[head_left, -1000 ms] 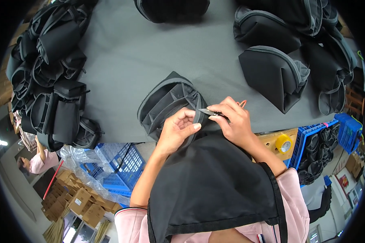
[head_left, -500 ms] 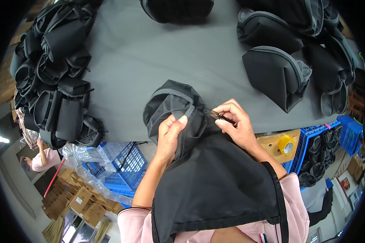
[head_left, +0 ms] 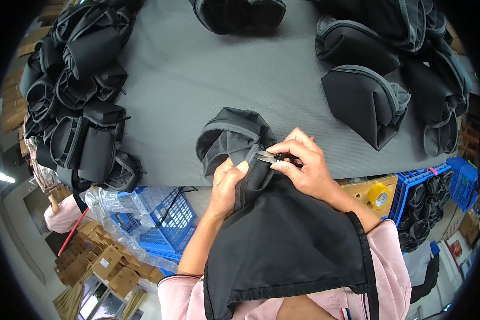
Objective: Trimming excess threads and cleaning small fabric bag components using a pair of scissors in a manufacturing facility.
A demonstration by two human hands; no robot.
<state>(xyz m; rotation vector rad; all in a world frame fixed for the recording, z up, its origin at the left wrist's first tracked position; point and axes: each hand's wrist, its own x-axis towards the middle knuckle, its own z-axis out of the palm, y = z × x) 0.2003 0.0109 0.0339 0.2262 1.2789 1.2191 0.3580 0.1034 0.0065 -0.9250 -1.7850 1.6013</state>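
Observation:
My left hand (head_left: 227, 184) pinches the grey-trimmed seam of a black fabric pouch (head_left: 232, 124) at the table's near edge. The pouch gapes at the top, and its lower part lies against the black apron (head_left: 293, 240) I wear. In my right hand (head_left: 305, 162) is a pair of small thread snips (head_left: 274, 157) with dark handles. Their metal blades point left and reach the seam just beside my left thumb. Whether a thread sits between the blades is too small to tell.
Black pouches pile up on the table's left (head_left: 90, 133) and right (head_left: 368, 106); another pouch (head_left: 240, 16) lies at the far edge. Blue crates (head_left: 160, 218) stand below. A yellow tape roll (head_left: 378, 196) rests on a wooden board at right. Another person (head_left: 64, 213) is at far left.
My right hand has brought the snips leftward, from beside the pouch onto its seam near my left thumb. My left hand keeps its hold. The whole view has shifted slightly.

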